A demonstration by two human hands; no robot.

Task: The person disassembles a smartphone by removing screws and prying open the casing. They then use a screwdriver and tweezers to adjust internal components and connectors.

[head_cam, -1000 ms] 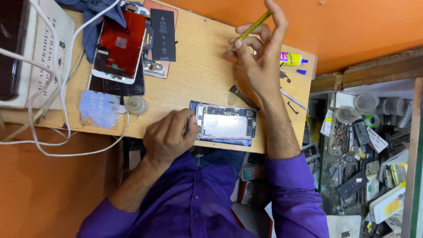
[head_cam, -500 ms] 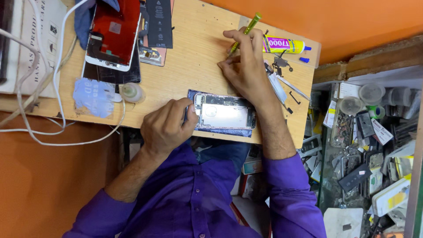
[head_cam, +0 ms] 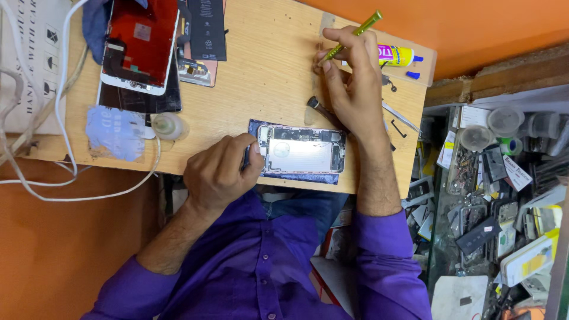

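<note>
One opened phone (head_cam: pixel 302 149) under left hand (head_cam: pixel 220 175), fingers closed on its edge. Right hand (head_cam: pixel 354 89) pinching one green screwdriver (head_cam: pixel 351 37); screwdriver tip now lower, at tabletop (head_cam: pixel 261 77).

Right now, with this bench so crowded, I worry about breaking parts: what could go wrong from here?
1. The opened phone lies at the table's near edge, held at one end by the left hand; a nudge could tip it off.
2. The right hand holds the green screwdriver beside the glue tube; a sweep might knock it away.
3. The white cable hangs over the edge and could snag.
</note>
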